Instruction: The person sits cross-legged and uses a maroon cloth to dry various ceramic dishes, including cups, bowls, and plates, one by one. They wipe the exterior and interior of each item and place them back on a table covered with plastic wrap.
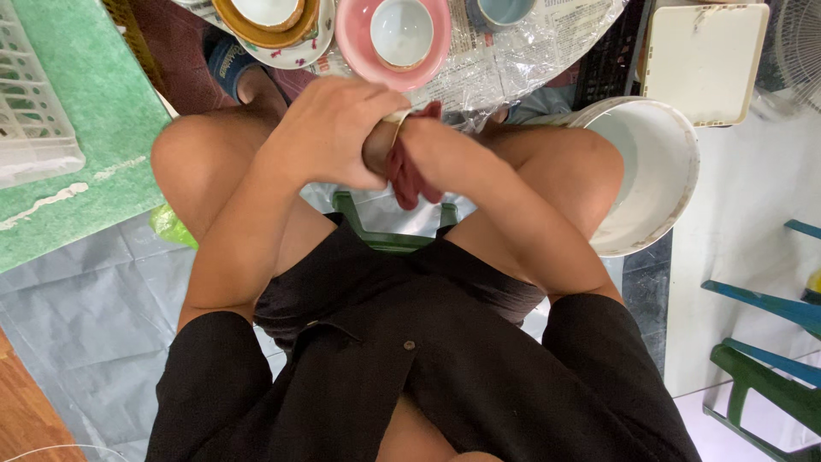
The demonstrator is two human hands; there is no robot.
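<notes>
gripping a small gold-rimmed cup [386,137] in the curled left hand [329,128], steadying it; right hand [428,145] pinching a red cloth [409,180] against it.

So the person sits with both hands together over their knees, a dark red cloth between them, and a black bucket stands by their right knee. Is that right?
Not quite: the bucket is white, not black, as the head view shows. The rest holds: left hand and right hand meet over the knees with the dark red cloth between them, the bucket by the right knee.

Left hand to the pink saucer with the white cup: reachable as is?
Probably yes. The left hand sits just below the pink saucer, nothing between them, but its grip is now wrapped around the right hand with the red cloth.
</notes>
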